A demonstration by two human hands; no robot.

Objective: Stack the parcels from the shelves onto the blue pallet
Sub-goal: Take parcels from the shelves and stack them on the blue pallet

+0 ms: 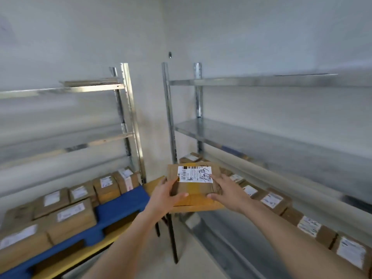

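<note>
Far left: blue pallet (120, 206) on a yellow-topped bench (80, 256), carrying rows of brown cardboard parcels (72, 218) with white labels up; packed close, several touching; blurred toward the frame edge. Behind and above: left metal rack (128, 109), its upper boards blurred.

Centre-left: left hand (163, 196), arm extended forward, fingers curled round the left end of one brown parcel (193, 182), thumb along its near edge. Parcel held level in the air, above a wooden board (197, 204) that juts out beside the pallet's right end. White shipping label (194, 174) on the parcel's top face, barcode at left, black handwriting at right; text not readable.

Centre-right: right hand (227, 192) gripping the right end of the same parcel, fingers on top near the label corner, thumb at the near edge.

Right: right metal rack (261, 137), galvanised uprights and boards. Low shelf holding a row of labelled boxes (273, 200) running from behind the held parcel to the bottom right corner, side by side. Grey floor (201, 258) below, pale walls (241, 37) behind.
</note>
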